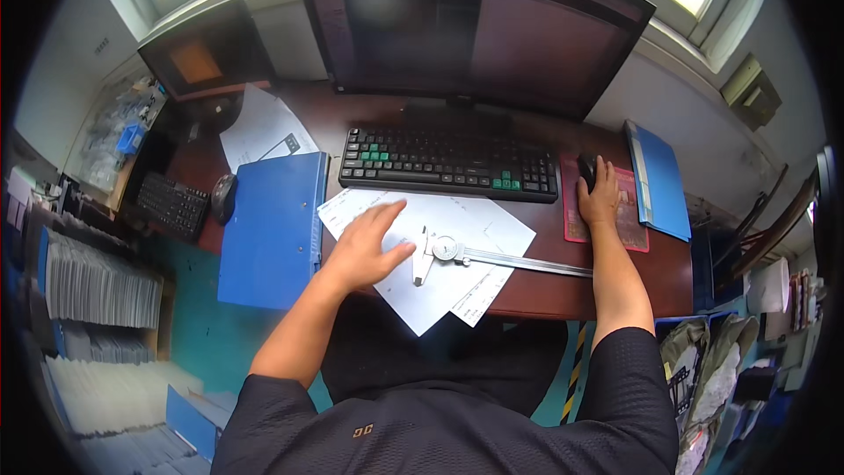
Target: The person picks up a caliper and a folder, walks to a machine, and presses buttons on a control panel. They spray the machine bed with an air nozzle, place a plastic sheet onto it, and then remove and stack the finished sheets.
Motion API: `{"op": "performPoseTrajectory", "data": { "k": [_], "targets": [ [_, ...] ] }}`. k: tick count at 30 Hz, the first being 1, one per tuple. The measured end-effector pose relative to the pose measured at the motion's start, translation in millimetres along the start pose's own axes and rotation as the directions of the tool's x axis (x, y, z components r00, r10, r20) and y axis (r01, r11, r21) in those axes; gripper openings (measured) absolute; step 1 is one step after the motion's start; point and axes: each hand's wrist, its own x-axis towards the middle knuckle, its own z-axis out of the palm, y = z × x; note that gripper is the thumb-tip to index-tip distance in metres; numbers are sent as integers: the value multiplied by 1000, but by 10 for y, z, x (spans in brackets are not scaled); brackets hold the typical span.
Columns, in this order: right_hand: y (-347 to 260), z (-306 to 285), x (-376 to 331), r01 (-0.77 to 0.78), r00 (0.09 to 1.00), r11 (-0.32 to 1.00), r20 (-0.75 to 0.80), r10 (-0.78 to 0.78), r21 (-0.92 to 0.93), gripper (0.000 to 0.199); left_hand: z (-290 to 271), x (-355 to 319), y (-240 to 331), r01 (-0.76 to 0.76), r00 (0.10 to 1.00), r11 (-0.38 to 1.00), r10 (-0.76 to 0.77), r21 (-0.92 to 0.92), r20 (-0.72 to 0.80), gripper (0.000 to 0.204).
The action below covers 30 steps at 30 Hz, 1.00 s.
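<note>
The bare left hand (367, 246) stands open, fingers toward one o'clock, thumb spread toward two; the left forearm (303, 321) slants toward one. The bare right hand (600, 198) lies palm down, fingers toward twelve, the right forearm (619, 286) nearly straight behind.

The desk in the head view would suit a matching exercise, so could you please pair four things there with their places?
Things:
1. caliper
2. large keyboard
3. right hand
4. left hand

Places:
A. touching the black mouse
B. left of the caliper, fingers spread
C. dial end over white papers
D. in front of the large monitor

Pairs: 1-C, 2-D, 3-A, 4-B
</note>
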Motion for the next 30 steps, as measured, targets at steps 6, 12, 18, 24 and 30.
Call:
{"op": "performPoseTrajectory", "data": {
  "k": [6, 12, 18, 24, 30],
  "targets": [
    [-543, -270, -45, 263, 964, 919, 30, -266, -293, 61, 244, -1551, -1308, 585, 786, 473, -127, -659, 606, 64],
    [-2455, -593, -873, 649, 668, 613, 48, -743, 450, 42, 892, -2395, -2886, 60, 534, 14, -845, -998, 21, 41],
    [-2735, -709, -1219, 544, 596, 686, 353, -721, 483, 37, 1103, -2193, -3971, 120, 354, 46, -935, -992, 0, 34],
    [-1706, -1075, -1206, 510, 595, 834, 613, -520, 212, 44, 1033, -1564, -4589, 234, 451, 204, -889, -951, -80, 35],
    [-1548, -1171, -1201, 596, 587, 803, 669, -457, 25, 34, 1089, -1000, -4656, 222, 614, 389, -768, -894, -182, 35]
  ]
}}
